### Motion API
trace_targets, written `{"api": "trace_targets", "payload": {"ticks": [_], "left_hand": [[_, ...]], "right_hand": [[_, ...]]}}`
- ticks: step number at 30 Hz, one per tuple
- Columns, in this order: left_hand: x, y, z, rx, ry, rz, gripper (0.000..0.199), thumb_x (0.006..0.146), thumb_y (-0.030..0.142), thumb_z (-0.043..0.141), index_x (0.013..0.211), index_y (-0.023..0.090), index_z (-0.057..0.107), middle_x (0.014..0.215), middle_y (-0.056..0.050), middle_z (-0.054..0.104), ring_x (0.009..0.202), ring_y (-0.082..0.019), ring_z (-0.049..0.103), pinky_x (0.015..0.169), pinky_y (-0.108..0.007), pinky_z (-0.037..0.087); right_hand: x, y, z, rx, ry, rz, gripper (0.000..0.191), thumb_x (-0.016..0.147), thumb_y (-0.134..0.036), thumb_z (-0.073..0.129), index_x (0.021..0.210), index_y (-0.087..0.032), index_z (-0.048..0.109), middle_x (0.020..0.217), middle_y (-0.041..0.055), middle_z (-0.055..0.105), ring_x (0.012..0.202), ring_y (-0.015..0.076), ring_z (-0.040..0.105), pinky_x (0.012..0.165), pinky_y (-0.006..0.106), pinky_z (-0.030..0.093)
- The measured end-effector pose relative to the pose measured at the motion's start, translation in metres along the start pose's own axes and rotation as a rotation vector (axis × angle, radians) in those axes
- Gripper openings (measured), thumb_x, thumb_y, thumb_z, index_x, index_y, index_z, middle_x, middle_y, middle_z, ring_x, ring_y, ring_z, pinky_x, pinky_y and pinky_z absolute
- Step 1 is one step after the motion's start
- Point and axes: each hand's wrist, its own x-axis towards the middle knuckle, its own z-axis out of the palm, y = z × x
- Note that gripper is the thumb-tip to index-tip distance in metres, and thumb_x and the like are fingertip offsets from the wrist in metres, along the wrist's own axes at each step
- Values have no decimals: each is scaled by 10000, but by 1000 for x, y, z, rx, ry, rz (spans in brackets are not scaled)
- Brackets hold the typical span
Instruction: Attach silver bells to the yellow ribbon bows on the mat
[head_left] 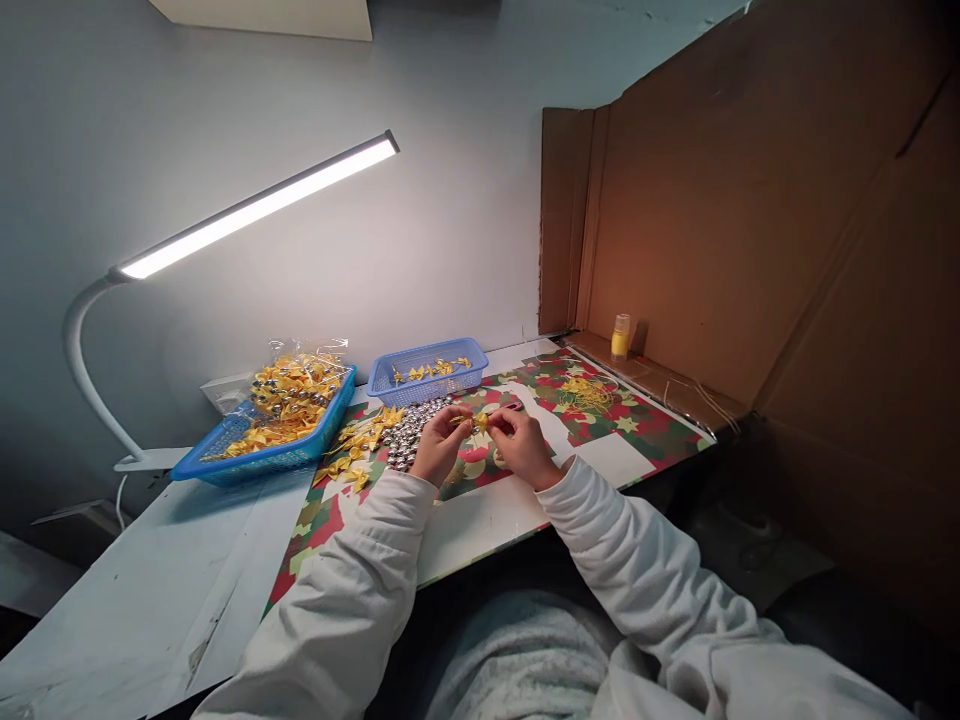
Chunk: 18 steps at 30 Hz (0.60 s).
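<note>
Over the patterned sheet, my left hand [438, 446] and my right hand [525, 449] face each other with fingertips pinched. Between them is a small yellow ribbon bow [481, 423], gripped from both sides; the fingers partly cover it. Just left of my left hand lies a heap of shiny silver bells [409, 432]. Beyond that heap, loose yellow bows [358, 442] are scattered on the sheet. A small pinkish item [514, 406] shows behind my right hand, too little visible to name.
A blue basket [330, 440] piled with yellow bows and bagged pieces stands left, by a lit desk lamp [262, 205]. A second blue basket [382, 386] is behind. Yellow cords [587, 394], a small yellow bottle [620, 338] and a cardboard wall [697, 220] are right.
</note>
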Motion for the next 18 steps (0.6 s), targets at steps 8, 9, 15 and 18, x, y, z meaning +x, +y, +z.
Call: {"api": "trace_targets", "payload": {"ticks": [8,9,15,18], "left_hand": [[1,-1,1,-1,6,7,237,610,309,729,748,168,598,709,3,594,605,-102,534,600,-243,456],[1,-1,1,9,7,10,228,612,300,724,748,168,596,713,3,596,609,-104,540,605,-245,460],[0,-1,0,59,2,15,210,607,273,700,753,169,590,727,6,597,627,-110,559,628,-251,476],[0,0,0,72,-5,16,213,607,278,703,748,170,586,727,4,597,632,-113,560,623,-248,476]], "right_hand": [[-1,-3,-2,-16,-29,26,98,705,-227,494,652,-176,559,610,-4,568,552,119,494,549,236,408],[-1,-3,-2,-21,-26,20,98,704,-223,493,650,-176,559,611,-4,570,556,119,497,552,235,409],[0,0,-2,-71,-12,-30,112,707,-197,476,631,-174,555,599,-2,567,567,122,500,559,233,403],[0,1,-2,-92,0,-61,113,707,-184,470,631,-175,553,610,3,570,577,126,504,571,240,405]]}}
